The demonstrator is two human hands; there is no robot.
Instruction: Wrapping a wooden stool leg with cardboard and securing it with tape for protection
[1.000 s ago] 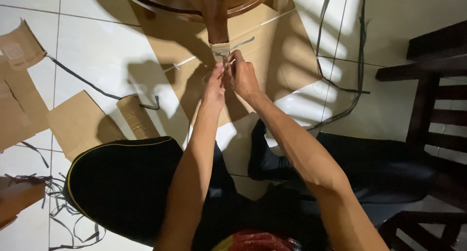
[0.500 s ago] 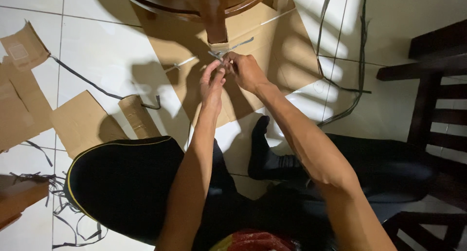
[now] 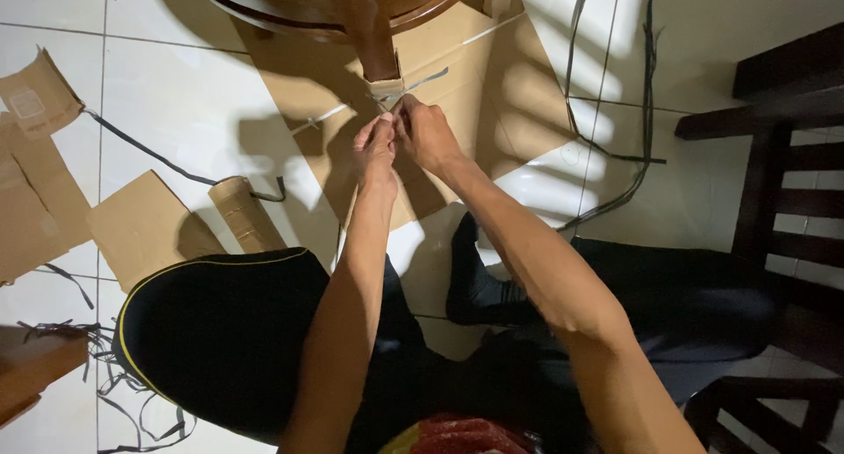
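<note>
Hands meet at the foot of a dark wooden table leg (image 3: 369, 41), where a band of brown cardboard wrap (image 3: 387, 88) circles it. The left hand (image 3: 376, 146) and right hand (image 3: 424, 136) touch each other, fingers closed, pinching a thin grey strap (image 3: 420, 79) against the wrap. A flat cardboard sheet (image 3: 457, 85) lies on the floor beneath. Cardboard scraps (image 3: 141, 221), one bearing a pale square label (image 3: 26, 102), lie at the left.

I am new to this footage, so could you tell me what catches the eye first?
Both hands, left and right, meet at a grey strap around the cardboard-wrapped foot of a wooden leg, top centre. Cardboard scraps and black strips litter the white tiles on the left.
</note>
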